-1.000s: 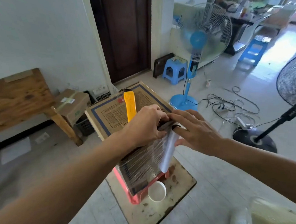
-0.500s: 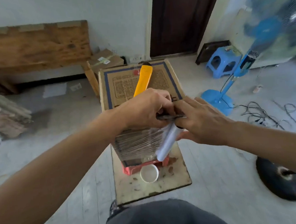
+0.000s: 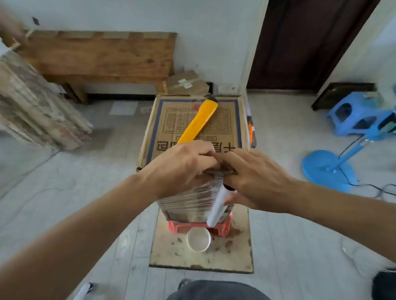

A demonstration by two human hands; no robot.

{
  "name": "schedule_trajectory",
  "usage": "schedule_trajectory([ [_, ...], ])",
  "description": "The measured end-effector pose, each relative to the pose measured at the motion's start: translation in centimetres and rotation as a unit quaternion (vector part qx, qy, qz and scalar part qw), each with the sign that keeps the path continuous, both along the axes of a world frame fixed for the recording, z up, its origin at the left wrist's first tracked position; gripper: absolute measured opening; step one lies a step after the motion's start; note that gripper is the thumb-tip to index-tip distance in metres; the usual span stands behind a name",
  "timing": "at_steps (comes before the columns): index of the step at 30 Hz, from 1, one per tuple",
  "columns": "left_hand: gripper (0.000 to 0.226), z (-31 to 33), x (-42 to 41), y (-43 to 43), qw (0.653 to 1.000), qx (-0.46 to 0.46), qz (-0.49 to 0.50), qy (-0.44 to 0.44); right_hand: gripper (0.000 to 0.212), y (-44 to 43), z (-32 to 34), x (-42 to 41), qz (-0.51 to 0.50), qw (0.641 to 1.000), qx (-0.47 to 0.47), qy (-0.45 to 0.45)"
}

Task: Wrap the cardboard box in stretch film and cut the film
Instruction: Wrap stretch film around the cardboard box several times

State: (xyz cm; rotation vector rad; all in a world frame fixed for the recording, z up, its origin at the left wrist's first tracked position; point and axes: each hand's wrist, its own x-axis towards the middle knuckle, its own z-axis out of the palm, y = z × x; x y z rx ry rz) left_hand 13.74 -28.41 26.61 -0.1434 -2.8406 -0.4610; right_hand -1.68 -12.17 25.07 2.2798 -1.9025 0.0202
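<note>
Head view looks down on the cardboard box (image 3: 197, 124), which stands upright on a red stool (image 3: 198, 226), its long axis vertical and its printed top face turned up at me. The stool sits on a stained board (image 3: 235, 252) on the floor, with a white cup (image 3: 198, 239) just in front of it. A yellow utility knife (image 3: 198, 122) lies on the box top, its long axis running diagonally, dark tip pointing away toward the far right corner, near end hidden under my left hand (image 3: 182, 167).

The stretch film roll (image 3: 216, 206) hangs against the near face of the box at its right edge, long axis close to vertical, lower end tilted slightly left and toward me. Clear film (image 3: 188, 196) is stretched across the near face in wrinkled bands.

My left hand is closed over the near top edge, fingers curled down pinching the film there. My right hand (image 3: 257, 181) holds the upper end of the roll, fingers closed around it; both hands touch at the box edge.

Against half a second ago, the camera has swung left and tipped lower, so the box top now reads squarer, the door sits far right and the fan is nearly out of frame. The hands and roll keep the same grip and place.
</note>
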Motion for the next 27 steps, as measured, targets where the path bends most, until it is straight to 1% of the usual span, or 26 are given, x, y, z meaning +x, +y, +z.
schedule_trajectory([
  [5,0.017,-0.9,0.4,0.8,0.998,-0.042,0.023,0.046,0.038,-0.1,-0.3,-0.6,0.033,0.999,-0.007,-0.008],
  [10,0.016,-1.4,0.7,2.0,0.991,-0.076,0.083,0.069,0.041,-0.5,-0.3,-1.2,0.085,0.996,-0.031,-0.006],
  [12,0.018,-1.4,0.8,2.5,0.984,-0.099,0.118,0.089,0.041,-0.9,-0.3,-1.7,0.109,0.994,-0.03,-0.004],
  [15,0.027,-1.7,0.8,3.9,0.965,-0.119,0.205,0.108,0.041,-1.2,-0.4,-2.5,0.153,0.988,-0.019,-0.013],
  [18,0.029,-2.4,0.3,5.7,0.937,-0.129,0.303,0.115,0.041,-1.5,-0.4,-3.2,0.192,0.981,-0.007,-0.006],
  [21,0.03,-2.8,-0.1,7.5,0.912,-0.128,0.371,0.121,0.043,-1.9,-0.4,-3.6,0.228,0.974,-0.011,-0.001],
  [23,0.033,-2.6,0.1,8.6,0.888,-0.121,0.424,0.132,0.044,-2.0,-0.2,-3.7,0.248,0.969,-0.011,0.0],
  [25,0.033,-2.5,0.7,9.3,0.848,-0.111,0.491,0.164,0.043,-1.9,0.1,-3.7,0.259,0.966,-0.018,0.006],
  [26,0.031,-2.8,1.0,9.9,0.821,-0.099,0.531,0.186,0.041,-1.8,0.1,-3.7,0.262,0.965,-0.021,0.004],
  [27,0.028,-3.5,1.3,10.7,0.784,-0.075,0.577,0.215,0.04,-1.7,0.1,-3.7,0.262,0.965,-0.026,-0.002],
])
